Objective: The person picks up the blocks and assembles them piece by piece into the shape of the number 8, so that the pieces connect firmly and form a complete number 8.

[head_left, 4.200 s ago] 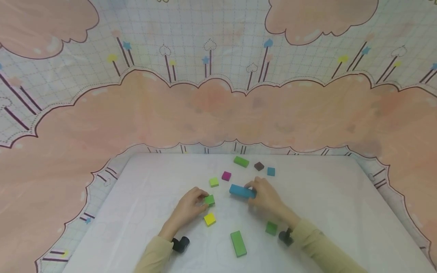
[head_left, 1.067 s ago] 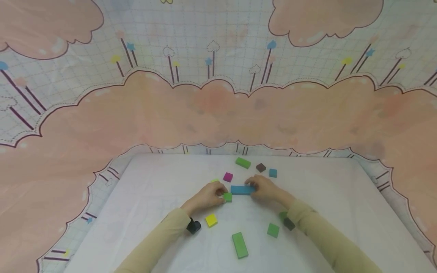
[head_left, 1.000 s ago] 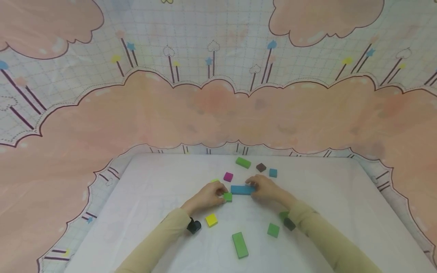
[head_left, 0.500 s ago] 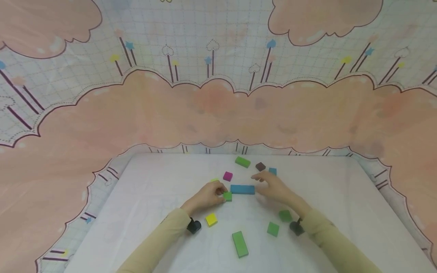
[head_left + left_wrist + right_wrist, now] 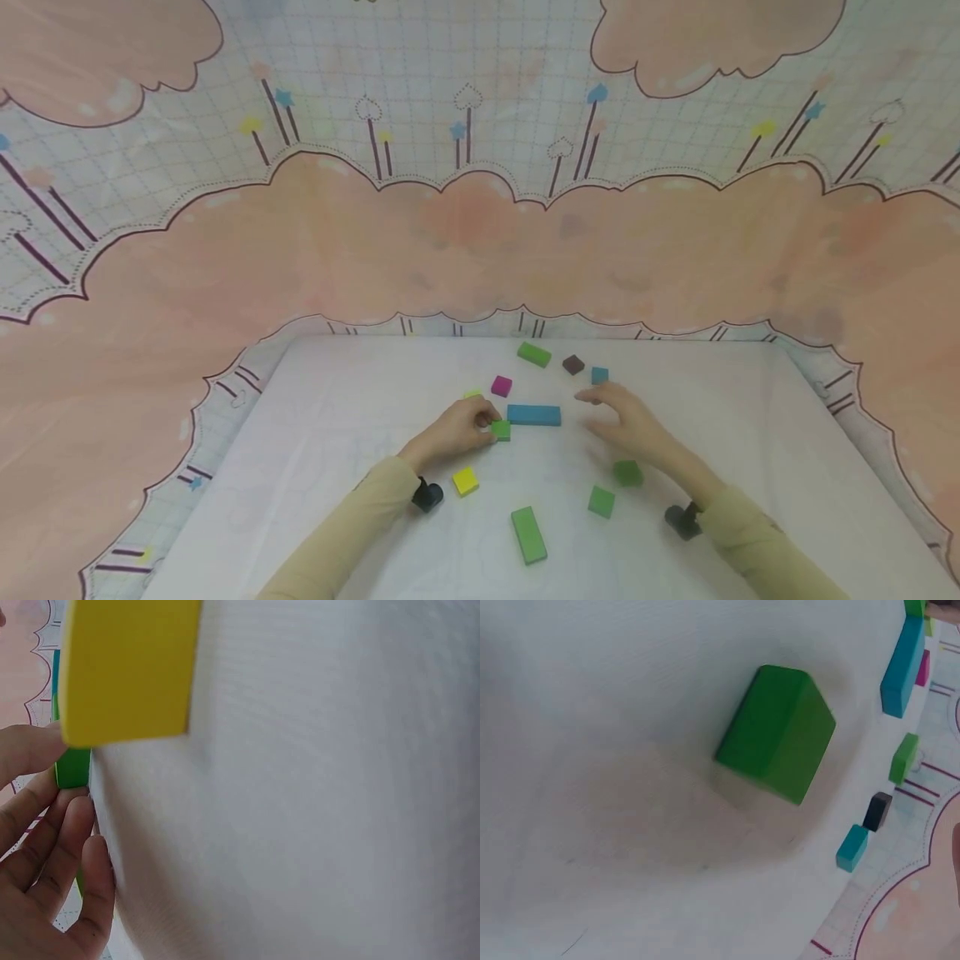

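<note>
My left hand [image 5: 452, 433] pinches a small green block [image 5: 501, 430] between thumb and fingers, right at the near left end of a long blue block [image 5: 534, 415]. In the left wrist view, thumb and fingers [image 5: 71, 832] lie on either side of that green block [image 5: 73, 768]. My right hand [image 5: 630, 422] holds nothing; its fingers are spread apart, to the right of the blue block. A green block with a slanted face [image 5: 776, 735] lies below that hand and fills the middle of the right wrist view.
On the white table [image 5: 337, 392] lie a yellow block [image 5: 465, 481], a long green block [image 5: 528, 535] and a green square block [image 5: 602, 502]. Farther back are magenta [image 5: 502, 386], green [image 5: 534, 354], dark brown [image 5: 573, 364] and blue [image 5: 600, 375] blocks. A yellow-green block [image 5: 472, 394] is partly hidden behind my left hand.
My left hand has brought the small green block rightward to the blue block's end and stays there. My right hand has let go of the blue block and drawn away to the right.
</note>
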Available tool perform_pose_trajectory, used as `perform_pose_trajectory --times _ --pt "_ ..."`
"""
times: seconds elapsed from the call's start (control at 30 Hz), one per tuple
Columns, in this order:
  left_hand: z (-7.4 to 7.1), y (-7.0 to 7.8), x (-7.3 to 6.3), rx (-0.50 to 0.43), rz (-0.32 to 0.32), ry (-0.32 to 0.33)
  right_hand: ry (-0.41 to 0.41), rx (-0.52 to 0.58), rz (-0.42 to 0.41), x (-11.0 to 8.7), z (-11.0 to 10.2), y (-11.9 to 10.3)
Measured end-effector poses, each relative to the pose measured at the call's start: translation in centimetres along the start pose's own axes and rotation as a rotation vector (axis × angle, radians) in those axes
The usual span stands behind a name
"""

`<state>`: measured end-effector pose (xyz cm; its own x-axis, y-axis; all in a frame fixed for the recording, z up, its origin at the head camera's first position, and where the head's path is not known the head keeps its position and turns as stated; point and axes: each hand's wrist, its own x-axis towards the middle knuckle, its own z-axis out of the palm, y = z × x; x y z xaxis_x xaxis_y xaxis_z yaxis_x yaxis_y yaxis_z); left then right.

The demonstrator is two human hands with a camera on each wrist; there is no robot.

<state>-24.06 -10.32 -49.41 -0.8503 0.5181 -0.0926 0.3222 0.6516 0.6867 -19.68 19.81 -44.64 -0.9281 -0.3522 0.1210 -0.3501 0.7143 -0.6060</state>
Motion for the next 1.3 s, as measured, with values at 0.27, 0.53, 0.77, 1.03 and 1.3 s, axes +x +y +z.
perform_pose_trajectory --times 0.27,0.53,0.77,1.03,1.3 --pt "0.0 0.1 -0.1 -0.010 -0.018 -0.001 0.051 0.014 -0.001 -2.4 -0.7 0.7" --pt "0.1 0.1 -0.1 -0.013 0.001 0.004 0.066 0.018 0.004 -4.4 -0.8 1.4" --pt "0.1 0.0 -0.1 -0.007 0.003 0.007 0.064 -0.020 0.020 -5.8 -0.7 2.4" --pt "0.0 0.1 -0.1 -0.015 0.007 0.009 -0.001 0.007 0.067 -6.8 -0.7 3.3" --pt "0.0 0.0 0.0 -0.018 0.004 0.004 -0.056 0.009 0.074 -7.4 0.0 4.5"
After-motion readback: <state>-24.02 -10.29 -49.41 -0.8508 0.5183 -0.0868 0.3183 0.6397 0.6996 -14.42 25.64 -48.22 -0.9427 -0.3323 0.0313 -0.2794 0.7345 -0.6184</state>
